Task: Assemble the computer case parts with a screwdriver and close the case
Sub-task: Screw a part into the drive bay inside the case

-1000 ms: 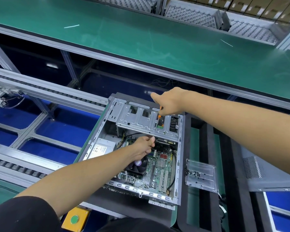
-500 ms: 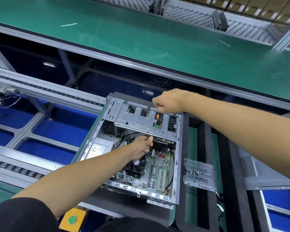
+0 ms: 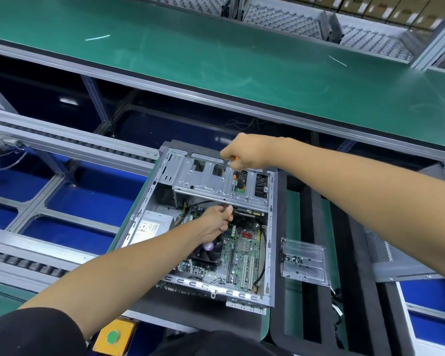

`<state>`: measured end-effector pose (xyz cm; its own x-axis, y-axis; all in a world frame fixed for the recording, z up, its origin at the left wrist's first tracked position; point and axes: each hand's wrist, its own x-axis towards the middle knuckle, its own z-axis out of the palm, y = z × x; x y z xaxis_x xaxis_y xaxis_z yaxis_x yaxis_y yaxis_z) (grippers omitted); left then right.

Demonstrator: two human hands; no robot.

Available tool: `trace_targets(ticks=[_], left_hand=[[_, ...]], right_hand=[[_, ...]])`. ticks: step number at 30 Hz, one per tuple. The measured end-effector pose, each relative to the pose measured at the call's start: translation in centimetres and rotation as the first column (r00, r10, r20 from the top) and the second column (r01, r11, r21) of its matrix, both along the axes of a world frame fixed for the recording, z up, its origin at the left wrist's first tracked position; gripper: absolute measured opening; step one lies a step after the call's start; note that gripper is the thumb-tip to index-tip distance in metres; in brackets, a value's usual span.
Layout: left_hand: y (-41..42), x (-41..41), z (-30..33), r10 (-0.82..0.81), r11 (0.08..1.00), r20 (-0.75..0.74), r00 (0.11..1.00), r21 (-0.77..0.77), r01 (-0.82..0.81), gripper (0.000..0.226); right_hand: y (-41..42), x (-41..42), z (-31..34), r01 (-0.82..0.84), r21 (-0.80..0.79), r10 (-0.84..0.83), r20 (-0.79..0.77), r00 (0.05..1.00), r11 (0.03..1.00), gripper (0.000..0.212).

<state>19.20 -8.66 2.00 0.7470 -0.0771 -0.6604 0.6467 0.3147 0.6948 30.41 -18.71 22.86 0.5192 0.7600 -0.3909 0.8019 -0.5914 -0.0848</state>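
- the computer case (image 3: 269,253) lies on its side on the work pallet with the open face toward me, so the drive cage (image 3: 216,181) and motherboard (image 3: 242,250) are both reachable from above.
- my right hand (image 3: 247,152) is curled around the screwdriver (image 3: 234,173), its orange-and-black handle poking out below the fist; the shaft points down at the cage's metal plate, i judge to drive a screw there.
- my left hand (image 3: 216,222) reaches in under the cage's near edge, fingers curled as if pinching something at that lip. i cannot tell what it grips; probably it steadies the cage against the tool's push.
- a clear plastic tray (image 3: 303,260) with small dark screws sits just beside the case on the right, close to the tool hand.
- a grey side panel (image 3: 385,258) lies off to the right, so closing is not yet done.
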Motion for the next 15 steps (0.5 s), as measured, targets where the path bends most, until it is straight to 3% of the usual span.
trace_targets(ticks=[5,11,15], left_hand=[[0.0,0.0,0.1,-0.021,1.0,0.01,1.0,0.018,0.021,0.058],[0.2,0.0,0.5,-0.049,0.998,0.022,0.999,0.036,0.048,0.057],[0.2,-0.1,0.8,-0.051,0.998,0.025,0.998,0.044,0.049,0.056]], right_hand=[[-0.8,0.0,-0.6,0.134,-0.019,-0.132,0.056,0.99,0.991,0.031],[-1.4,-0.2,0.0,0.116,-0.131,-0.114,0.02,0.993,0.985,0.021],[-1.5,0.2,0.0,0.16,-0.019,-0.161,-0.041,0.986,0.987,0.014]])
